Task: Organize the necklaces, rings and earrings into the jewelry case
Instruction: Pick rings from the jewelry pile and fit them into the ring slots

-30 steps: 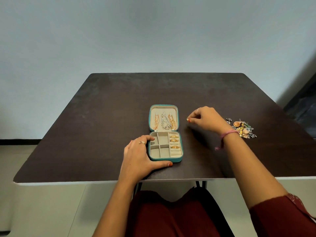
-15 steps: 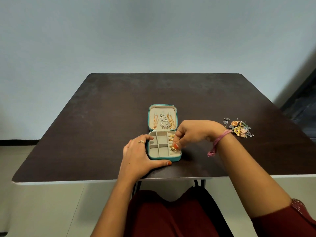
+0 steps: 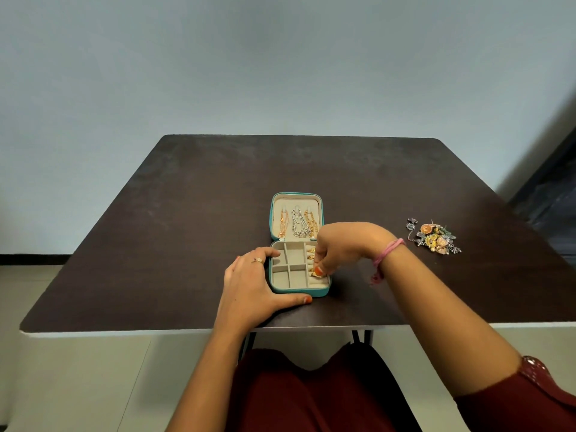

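Head view | square teal jewelry case (image 3: pixel 298 292), beige velvet-lined, lies open mid-bench, chain necklaces (image 3: pixel 298 224) hung in its lid | right hand (image 3: pixel 344 244) grip pinches a gold ring (image 3: pixel 317 274) at the padded ring rolls | left hand (image 3: pixel 253 283), flat, braces the case's corner | loose earrings (image 3: pixel 435 236) heaped well right on dark matte bench (image 3: pixel 174 219).

A dark brown table (image 3: pixel 193 213) is being used here. An open teal jewelry case (image 3: pixel 297 293) is being kept near its front edge, earrings (image 3: pixel 434 236) being left heaped toward the right edge.
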The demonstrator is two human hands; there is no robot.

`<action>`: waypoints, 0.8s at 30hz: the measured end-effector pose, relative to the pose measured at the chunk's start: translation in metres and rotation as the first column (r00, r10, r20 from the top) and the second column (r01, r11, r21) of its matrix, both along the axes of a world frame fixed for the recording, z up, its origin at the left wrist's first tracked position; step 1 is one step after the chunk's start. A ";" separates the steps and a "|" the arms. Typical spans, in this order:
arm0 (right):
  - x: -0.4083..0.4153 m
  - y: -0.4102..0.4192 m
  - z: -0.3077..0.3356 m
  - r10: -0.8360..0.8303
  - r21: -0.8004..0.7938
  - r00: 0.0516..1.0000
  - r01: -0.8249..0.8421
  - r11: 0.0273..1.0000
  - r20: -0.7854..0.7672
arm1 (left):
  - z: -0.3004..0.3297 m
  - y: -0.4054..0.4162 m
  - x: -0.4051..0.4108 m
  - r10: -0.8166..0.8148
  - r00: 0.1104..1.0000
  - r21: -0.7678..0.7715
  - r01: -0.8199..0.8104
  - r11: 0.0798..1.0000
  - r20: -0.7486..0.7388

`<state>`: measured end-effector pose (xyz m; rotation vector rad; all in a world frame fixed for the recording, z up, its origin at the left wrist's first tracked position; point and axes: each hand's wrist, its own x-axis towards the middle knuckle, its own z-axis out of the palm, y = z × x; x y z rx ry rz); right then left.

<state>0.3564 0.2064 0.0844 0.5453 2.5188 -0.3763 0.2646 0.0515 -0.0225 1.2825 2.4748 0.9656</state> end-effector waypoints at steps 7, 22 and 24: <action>-0.005 -0.010 -0.002 -0.084 0.125 0.994 0.093 0.988 -0.076 | 0.000 0.000 0.000 0.005 1.000 -0.002 -0.005 1.000 0.000; -0.006 -0.026 -0.006 -0.218 0.260 0.958 0.262 0.929 -0.186 | 0.002 -0.002 0.000 -0.013 1.000 -0.007 0.013 1.000 0.009; -0.007 -0.028 -0.006 -0.234 0.265 0.952 0.282 0.922 -0.200 | 0.002 -0.002 0.000 -0.013 1.000 -0.007 0.013 1.000 0.013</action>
